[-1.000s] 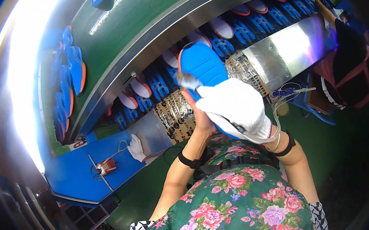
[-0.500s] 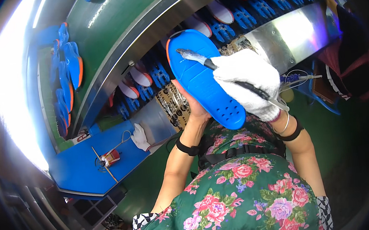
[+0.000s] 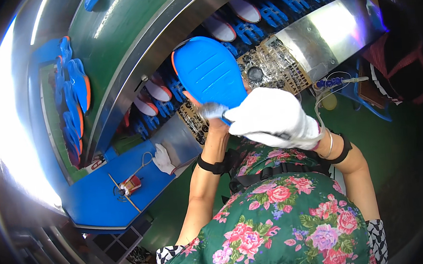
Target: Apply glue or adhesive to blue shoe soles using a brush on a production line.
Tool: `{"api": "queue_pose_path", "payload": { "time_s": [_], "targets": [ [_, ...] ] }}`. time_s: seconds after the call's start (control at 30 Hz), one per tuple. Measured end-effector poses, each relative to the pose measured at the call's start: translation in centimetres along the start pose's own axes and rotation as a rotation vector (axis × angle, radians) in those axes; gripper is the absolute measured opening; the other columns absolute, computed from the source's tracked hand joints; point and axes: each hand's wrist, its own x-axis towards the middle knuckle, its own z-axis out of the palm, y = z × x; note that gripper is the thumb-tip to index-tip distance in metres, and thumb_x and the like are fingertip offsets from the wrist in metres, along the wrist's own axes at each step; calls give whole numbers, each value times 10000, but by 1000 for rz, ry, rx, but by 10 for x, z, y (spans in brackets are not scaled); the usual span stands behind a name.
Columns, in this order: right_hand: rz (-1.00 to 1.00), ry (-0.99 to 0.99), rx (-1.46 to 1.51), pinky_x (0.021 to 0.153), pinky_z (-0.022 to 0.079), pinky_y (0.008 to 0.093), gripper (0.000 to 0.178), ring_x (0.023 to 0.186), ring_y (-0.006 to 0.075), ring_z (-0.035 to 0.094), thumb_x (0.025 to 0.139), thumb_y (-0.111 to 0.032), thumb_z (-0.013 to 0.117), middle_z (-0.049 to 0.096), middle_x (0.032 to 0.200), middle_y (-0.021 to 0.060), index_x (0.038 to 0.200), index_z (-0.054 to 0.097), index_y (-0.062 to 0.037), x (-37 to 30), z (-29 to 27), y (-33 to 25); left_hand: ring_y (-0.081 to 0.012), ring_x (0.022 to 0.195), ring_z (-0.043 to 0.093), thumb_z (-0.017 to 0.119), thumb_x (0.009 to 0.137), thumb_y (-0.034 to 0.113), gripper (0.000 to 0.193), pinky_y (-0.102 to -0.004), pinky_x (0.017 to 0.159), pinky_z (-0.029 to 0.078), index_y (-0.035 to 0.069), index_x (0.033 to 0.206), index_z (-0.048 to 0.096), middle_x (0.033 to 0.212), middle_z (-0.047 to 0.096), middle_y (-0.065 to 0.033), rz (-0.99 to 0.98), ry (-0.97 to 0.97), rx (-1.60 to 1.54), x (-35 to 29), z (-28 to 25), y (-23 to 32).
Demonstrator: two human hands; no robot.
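Note:
A blue shoe sole [image 3: 208,71] with an orange edge along its left side rests in my bare left hand [image 3: 217,125]. That hand grips it from beneath, with fingertips showing at the sole's left edge. My right hand [image 3: 272,118] wears a white glove and is closed round a brush [image 3: 214,110]. The brush's pale, blurred bristles are over the sole's lower left part, close to the left hand; whether they touch the sole I cannot tell. The glove hides the sole's lower end and most of the brush handle.
Beyond the hands, a metal-edged conveyor [image 3: 139,48] carries several white-and-red shoe parts [image 3: 245,9] and blue soles. More blue soles [image 3: 78,85] stand far left. On a blue table [image 3: 96,196] lie a white glove [image 3: 163,160] and a small red container [image 3: 131,185] with a stick.
My right hand has swept the brush down and left from the sole's upper part to its lower left side. The sole has shifted slightly left, its lower end now covered by the glove.

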Motion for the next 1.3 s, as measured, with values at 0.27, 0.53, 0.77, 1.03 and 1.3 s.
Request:
{"api": "queue_pose_path", "payload": {
  "time_s": [0.27, 0.53, 0.77, 1.03, 1.3],
  "targets": [
    [34, -22, 2, 791, 582, 368, 274, 916, 259, 738, 805, -88, 788, 778, 1098, 84, 1075, 795, -136, -13, -2, 2, -331, 873, 673, 417, 716, 1020, 1158, -470, 844, 565, -17, 1211, 560, 998, 657, -196, -114, -184, 331, 17, 46, -9],
    [48, -32, 13, 812, 575, 389, 292, 923, 270, 730, 797, -90, 799, 766, 1147, 103, 1088, 789, -118, -15, -13, 3, -382, 907, 686, 407, 625, 1066, 1243, -517, 798, 571, -45, 1160, 564, 920, 692, -235, -91, -167, 263, 22, 48, -3],
    [195, -17, 213, 770, 582, 381, 232, 889, 258, 734, 785, -74, 804, 783, 1055, 92, 1015, 802, -107, -20, -20, 1, -357, 785, 680, 368, 669, 1047, 1210, -551, 786, 540, -24, 1201, 551, 996, 664, -157, -7, -158, 285, 31, 29, 4],
    [287, 60, 386, 742, 578, 364, 190, 861, 256, 730, 796, -55, 819, 777, 988, 93, 978, 801, -106, -29, -15, -6, -322, 822, 678, 429, 720, 993, 1141, -532, 802, 528, 29, 1324, 515, 1032, 650, -152, 32, -213, 173, 40, 22, 6],
    [210, -4, 254, 739, 580, 355, 223, 860, 251, 728, 804, -49, 818, 776, 1034, 93, 1019, 789, -100, -44, -10, -10, -310, 778, 662, 400, 730, 1000, 1137, -513, 781, 528, 54, 1351, 501, 1022, 647, -149, -57, -158, 241, 43, 25, 10]
  ]
}}
